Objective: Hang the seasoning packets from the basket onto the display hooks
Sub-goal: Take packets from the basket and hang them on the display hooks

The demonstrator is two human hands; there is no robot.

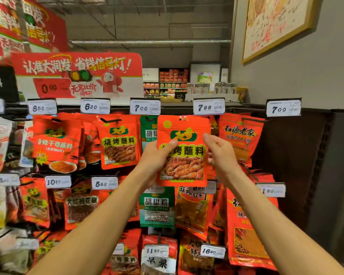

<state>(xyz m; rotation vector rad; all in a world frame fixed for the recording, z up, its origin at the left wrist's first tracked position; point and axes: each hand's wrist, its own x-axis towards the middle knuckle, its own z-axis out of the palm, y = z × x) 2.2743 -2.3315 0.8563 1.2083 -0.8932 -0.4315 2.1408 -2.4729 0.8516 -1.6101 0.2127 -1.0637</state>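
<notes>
- Holding a flat red-orange foil seasoning packet, the left hand pinches its left edge.
- Right hand touches the right edge, fingers loosely curled.
- Packet top sits under the 7.99 price tag; hook hidden.
- Advice: level the hole, push straight back.

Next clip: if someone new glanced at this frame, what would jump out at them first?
First, the orange-red seasoning packet held up at the centre of the frame, the left hand gripping its left edge and the right hand at its right edge, its top near the 7.99 price tag. Around it hangs a wall of similar red packets under white price tags, and a big red promotional sign sits upper left.
</notes>
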